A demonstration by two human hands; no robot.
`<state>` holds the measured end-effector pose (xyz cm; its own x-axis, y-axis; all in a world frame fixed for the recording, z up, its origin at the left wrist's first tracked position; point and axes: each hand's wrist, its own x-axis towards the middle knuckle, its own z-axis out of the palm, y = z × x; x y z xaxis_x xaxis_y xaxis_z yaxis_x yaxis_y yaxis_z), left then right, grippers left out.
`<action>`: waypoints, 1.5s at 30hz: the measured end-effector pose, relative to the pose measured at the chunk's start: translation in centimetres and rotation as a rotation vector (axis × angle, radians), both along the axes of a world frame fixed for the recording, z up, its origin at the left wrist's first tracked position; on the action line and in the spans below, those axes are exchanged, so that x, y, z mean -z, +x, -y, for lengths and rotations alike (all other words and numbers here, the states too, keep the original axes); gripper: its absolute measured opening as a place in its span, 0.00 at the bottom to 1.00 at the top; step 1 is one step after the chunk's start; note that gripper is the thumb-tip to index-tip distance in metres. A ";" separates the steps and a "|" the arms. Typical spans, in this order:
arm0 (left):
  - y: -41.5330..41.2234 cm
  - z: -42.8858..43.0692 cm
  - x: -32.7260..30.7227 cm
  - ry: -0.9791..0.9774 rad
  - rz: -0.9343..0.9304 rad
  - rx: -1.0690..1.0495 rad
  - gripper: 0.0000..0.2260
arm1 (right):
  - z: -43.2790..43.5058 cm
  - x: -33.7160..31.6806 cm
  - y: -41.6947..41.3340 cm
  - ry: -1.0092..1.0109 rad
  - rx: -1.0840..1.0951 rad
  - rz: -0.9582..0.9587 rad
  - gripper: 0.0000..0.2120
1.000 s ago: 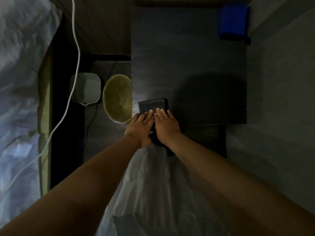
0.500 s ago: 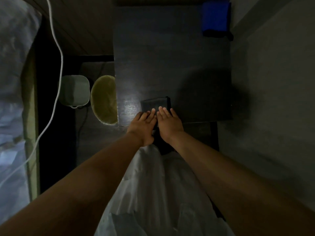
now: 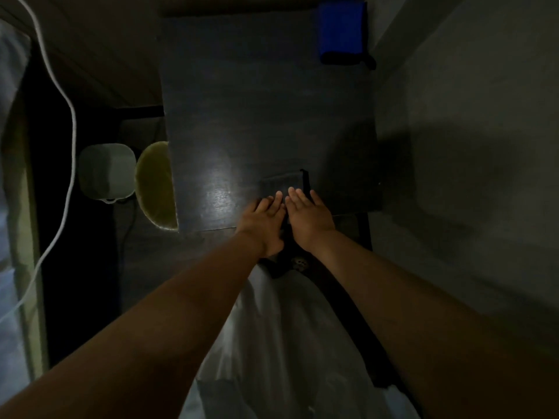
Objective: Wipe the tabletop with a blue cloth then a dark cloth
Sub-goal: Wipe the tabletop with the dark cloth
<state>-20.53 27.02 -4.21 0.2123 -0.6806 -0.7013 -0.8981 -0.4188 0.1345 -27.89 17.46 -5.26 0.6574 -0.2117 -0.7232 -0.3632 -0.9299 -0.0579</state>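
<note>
The dark tabletop [image 3: 257,101] fills the middle of the head view. A folded dark cloth [image 3: 281,182] lies near its front edge. My left hand [image 3: 263,222] and my right hand [image 3: 308,219] press flat on the cloth's near part, side by side, fingers stretched forward. Most of the cloth under my palms is hidden. A folded blue cloth [image 3: 340,28] rests at the table's far right corner, away from both hands.
A yellow-green round bin [image 3: 152,182] and a pale lidded container [image 3: 106,170] stand on the floor left of the table. A white cable [image 3: 71,122] hangs down the left side. A grey wall [image 3: 469,146] runs along the table's right edge.
Both hands have slid the dark cloth to the right along the table's front edge, away from the left corner. The blue cloth has stayed put.
</note>
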 end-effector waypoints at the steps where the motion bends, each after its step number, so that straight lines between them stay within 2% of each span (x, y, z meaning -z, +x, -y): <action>1: -0.2 0.3 0.0 -0.001 -0.002 0.001 0.36 | 0.3 0.0 -0.2 -0.005 0.003 -0.001 0.31; 10: -2.3 3.8 0.2 -0.017 -0.040 -0.001 0.36 | 3.6 0.0 -2.8 -0.018 0.037 -0.001 0.33; 28: -5.9 9.1 0.7 -0.009 -0.122 -0.020 0.31 | 9.0 -0.2 -7.4 0.014 0.136 0.026 0.30; 45: -9.0 14.6 1.5 0.017 -0.151 0.086 0.31 | 13.1 -0.5 -11.1 -0.005 0.246 -0.045 0.30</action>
<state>-29.57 12.44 -5.71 0.0457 -0.6793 -0.7324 -0.9008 -0.3449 0.2637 -38.96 4.37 -4.76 0.5526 -0.3648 -0.7494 -0.5810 -0.8133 -0.0325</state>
